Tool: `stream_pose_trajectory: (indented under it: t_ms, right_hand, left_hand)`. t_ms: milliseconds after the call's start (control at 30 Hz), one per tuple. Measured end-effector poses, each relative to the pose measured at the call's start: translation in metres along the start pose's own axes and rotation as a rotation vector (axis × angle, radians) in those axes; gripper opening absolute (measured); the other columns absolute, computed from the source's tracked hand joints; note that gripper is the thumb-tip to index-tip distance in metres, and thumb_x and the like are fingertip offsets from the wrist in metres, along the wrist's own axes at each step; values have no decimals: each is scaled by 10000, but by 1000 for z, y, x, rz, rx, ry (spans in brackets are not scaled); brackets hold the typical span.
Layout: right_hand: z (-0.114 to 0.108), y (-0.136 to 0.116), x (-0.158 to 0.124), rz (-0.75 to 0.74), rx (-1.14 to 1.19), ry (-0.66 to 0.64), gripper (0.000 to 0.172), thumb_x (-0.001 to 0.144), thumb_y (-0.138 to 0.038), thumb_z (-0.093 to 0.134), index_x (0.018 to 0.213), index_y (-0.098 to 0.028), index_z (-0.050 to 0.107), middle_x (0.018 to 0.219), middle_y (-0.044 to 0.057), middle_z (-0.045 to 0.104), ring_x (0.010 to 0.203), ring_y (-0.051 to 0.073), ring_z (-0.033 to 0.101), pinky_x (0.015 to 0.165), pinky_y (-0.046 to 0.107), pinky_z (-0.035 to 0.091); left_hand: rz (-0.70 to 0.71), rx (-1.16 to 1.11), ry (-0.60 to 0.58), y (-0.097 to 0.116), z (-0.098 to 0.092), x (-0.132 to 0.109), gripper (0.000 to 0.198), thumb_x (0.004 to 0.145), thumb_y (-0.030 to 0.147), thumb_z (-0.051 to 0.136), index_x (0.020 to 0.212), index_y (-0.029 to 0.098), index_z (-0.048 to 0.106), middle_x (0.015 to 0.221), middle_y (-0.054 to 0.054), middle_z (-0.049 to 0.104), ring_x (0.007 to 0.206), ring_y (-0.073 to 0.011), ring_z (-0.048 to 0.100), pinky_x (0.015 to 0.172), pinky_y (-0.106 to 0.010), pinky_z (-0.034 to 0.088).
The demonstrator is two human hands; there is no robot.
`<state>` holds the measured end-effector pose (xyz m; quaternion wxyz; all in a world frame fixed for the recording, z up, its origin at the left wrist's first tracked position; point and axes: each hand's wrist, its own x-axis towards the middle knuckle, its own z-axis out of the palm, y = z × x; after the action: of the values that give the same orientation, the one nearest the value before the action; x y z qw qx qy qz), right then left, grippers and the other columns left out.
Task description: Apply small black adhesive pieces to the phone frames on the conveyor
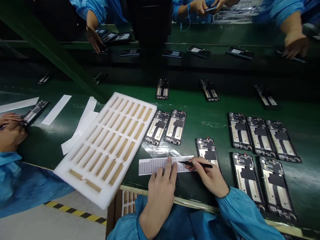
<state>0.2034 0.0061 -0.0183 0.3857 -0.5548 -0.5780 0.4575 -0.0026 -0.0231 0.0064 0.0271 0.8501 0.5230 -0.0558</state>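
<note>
Just right of the white foam tray (105, 146), the left hand (161, 183) presses flat on a perforated white sheet (152, 166), light and flimsy, best held by its edges, while the right hand (203, 173) pinches a slim black pen-like tool (197, 164), tip at the sheet.

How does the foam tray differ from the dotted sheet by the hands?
The white foam tray is thick, with rows of slots holding tan strips; the dotted white sheet is thin and flat, covered in small dark dots. The tray is far larger than the sheet. The tray juts past the edge of the green bench, untouched; the sheet lies on the bench under the left hand's fingers. Both are white and rectangular.
</note>
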Motion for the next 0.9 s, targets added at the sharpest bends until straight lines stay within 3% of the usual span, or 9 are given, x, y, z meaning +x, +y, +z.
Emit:
stream_pose_trajectory:
  t_ms: [200, 533, 700, 800, 900]
  right_hand:
    - [-7, 4, 0, -97, -105, -68, 316, 1018, -417, 521, 1029, -196, 746, 984, 100, 800, 805, 210, 780, 775, 307, 646]
    - [-13, -7, 10, -104, -162, -165, 303, 1032, -365, 486, 1047, -207, 744, 946, 71, 799, 796, 190, 776, 754, 277, 638]
    - [-8, -7, 6, -188, -212, -137, 328, 1036, -288, 475, 1227, -216, 731, 1161, 95, 777, 1079, 225, 744, 940, 329, 607]
    - [-1, -6, 2, -232, -212, -114, 352, 1032, -249, 471, 1295, -241, 704, 1186, 92, 768, 1097, 231, 737, 941, 345, 611]
    - [0, -6, 2, -261, -191, -85, 327, 1027, -232, 483, 1244, -238, 728, 1114, 91, 788, 1040, 228, 757, 903, 334, 627]
  left_hand:
    - [26, 11, 25, 1, 3, 2, 759, 741, -22, 518, 1477, 163, 514, 1544, -90, 509, 956, -259, 642, 728, -381, 606]
    - [72, 35, 48, -1, 6, 2, 727, 755, -16, 511, 1467, 132, 524, 1525, -133, 520, 913, -253, 661, 710, -379, 615]
    - [72, 4, 26, -6, 7, 2, 747, 734, -30, 508, 1462, 137, 529, 1531, -129, 515, 932, -245, 673, 720, -361, 615]
    - [60, -9, 16, -7, 6, 4, 766, 709, -48, 498, 1449, 143, 544, 1519, -119, 532, 951, -236, 682, 719, -337, 614]
    - [59, -11, 0, -7, 4, 5, 788, 700, -54, 491, 1462, 145, 529, 1530, -108, 523, 982, -233, 681, 738, -331, 610]
